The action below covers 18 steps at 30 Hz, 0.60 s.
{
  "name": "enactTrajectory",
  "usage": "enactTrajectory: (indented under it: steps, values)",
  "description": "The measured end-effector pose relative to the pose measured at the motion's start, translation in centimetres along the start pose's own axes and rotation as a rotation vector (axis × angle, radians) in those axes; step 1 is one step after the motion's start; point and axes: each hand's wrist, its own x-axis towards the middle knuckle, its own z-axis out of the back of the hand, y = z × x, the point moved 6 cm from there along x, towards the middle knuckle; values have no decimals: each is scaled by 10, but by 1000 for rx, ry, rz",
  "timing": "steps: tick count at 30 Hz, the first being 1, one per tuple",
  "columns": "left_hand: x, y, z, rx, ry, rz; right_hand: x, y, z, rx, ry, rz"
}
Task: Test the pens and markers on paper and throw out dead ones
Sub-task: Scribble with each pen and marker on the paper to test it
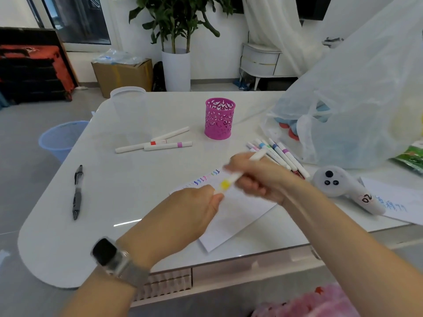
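Nearby, a pink holder [220,118] stands between loose markers [168,145] and a bag [357,99].

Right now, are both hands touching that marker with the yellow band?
Touching. The head view shows the right hand gripping the yellow-banded marker by its barrel, while the left hand pinches its lower end.

Marker [238,175]: white, yellow band; pen holder [219,118]: pink cutout pattern; bin [60,139]: blue; counter [128,186]: white.
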Motion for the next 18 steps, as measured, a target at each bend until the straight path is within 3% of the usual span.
enactTrajectory:
  steps: [2, 5, 8, 11, 14, 18]
  values:
    - [-19, 23, 21, -219, -96, 38, -11, 11, 58, 184, -221, 22]
    - [-47, 63, 49, -260, -259, 197, -28, -1, 108, 370, -415, 67]
    - [-32, 56, 37, -181, -200, 282, -13, -22, 87, 388, -420, 24]
    - [-6, 27, 9, 36, -96, 302, 7, -20, 54, 442, -295, 55]
    - [9, 12, -20, 195, -31, 229, 14, -23, 34, 244, -232, 128]
    - [12, 8, -47, 275, 82, 163, 22, -27, 28, -76, -321, 220]
